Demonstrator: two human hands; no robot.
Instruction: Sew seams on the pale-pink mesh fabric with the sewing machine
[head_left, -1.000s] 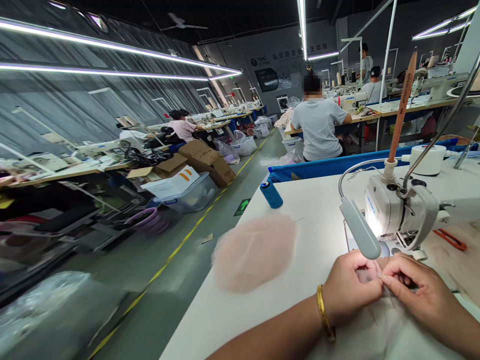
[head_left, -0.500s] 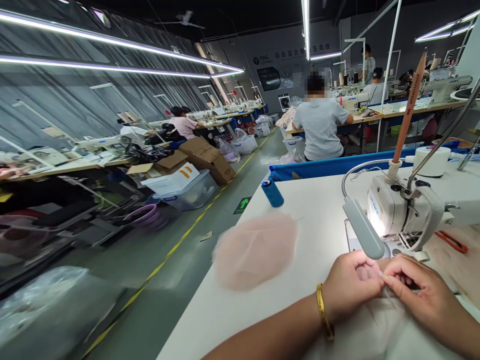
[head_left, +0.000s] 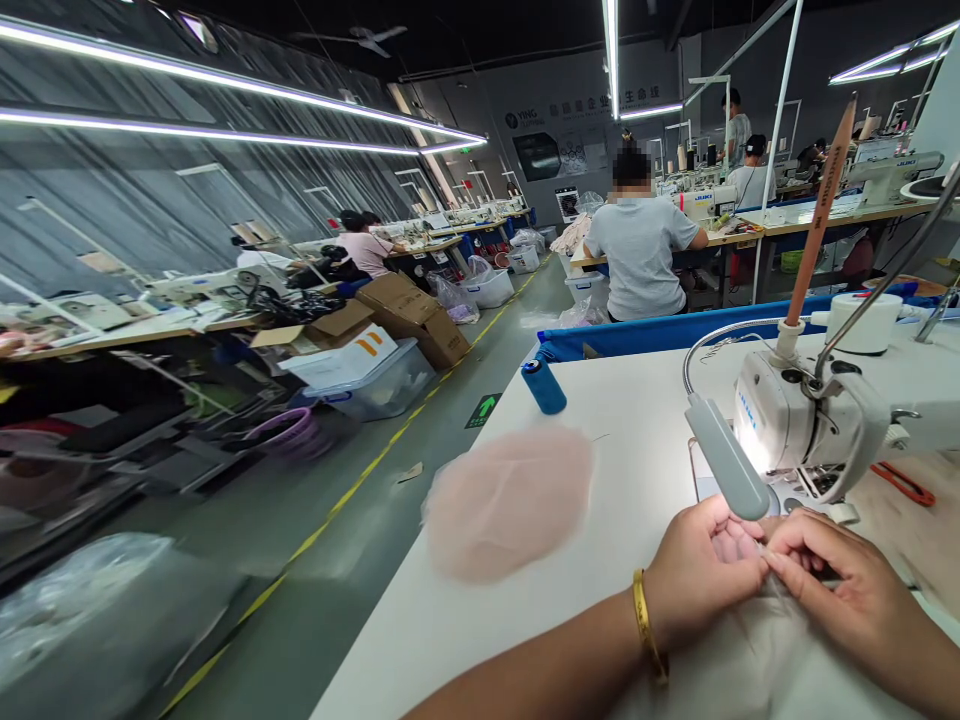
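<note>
Both hands meet just in front of the white sewing machine, pinching thin, sheer pale fabric between them. My left hand, with a gold bracelet at the wrist, is closed on the fabric, thumb and fingers pressed together. Close against it, my right hand is closed on the same fabric with thumb and forefinger. The cloth hangs down toward me below the hands. A grey lamp head partly covers the area by the needle, and the fabric's far edge is hidden by my fingers.
A sheer pink fabric piece lies on the white table, left of the machine. Behind it stands a blue thread cone. Red snips lie at right. A co-worker sits ahead, beyond a blue cloth edge.
The view has shifted very slightly. Both hands keep their grip on the fabric in nearly the same place, and nothing else has visibly moved.
</note>
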